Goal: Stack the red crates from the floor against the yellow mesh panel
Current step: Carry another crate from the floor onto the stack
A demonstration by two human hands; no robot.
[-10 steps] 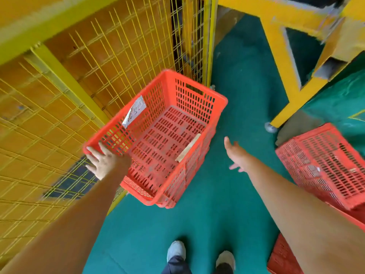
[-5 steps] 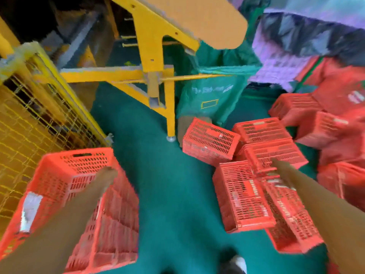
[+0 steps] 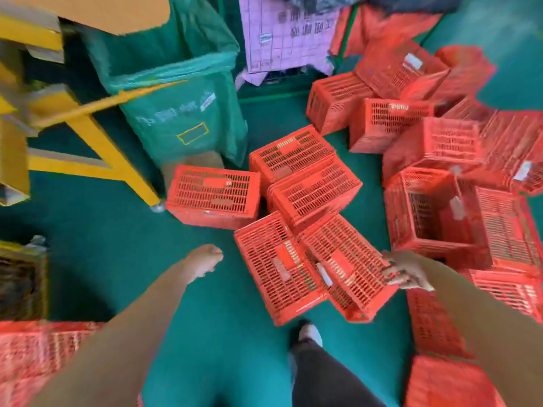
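Right hand (image 3: pixel 407 271): gripped rim of overturned red crate (image 3: pixel 352 259). Left hand (image 3: pixel 205 258): loosely curled, empty, over green floor (image 3: pixel 117 230).

Red slatted plastic crate (image 3: pixel 44 356), lower left: blurred, cut off by two edges. Yellow wire mesh panel (image 3: pixel 20 277), left edge: only a smeared corner shows. My right hand (image 3: pixel 408 273) at the tilted red crate (image 3: pixel 346 259): fingers (image 3: pixel 393 277) blurred; I cannot tell touching from gripping. Pink printed sheet (image 3: pixel 288 30): lettering unreadable.

text: none legible | green bag (image 3: pixel 176 118): blurred | purple sheet (image 3: pixel 282 33): blurred
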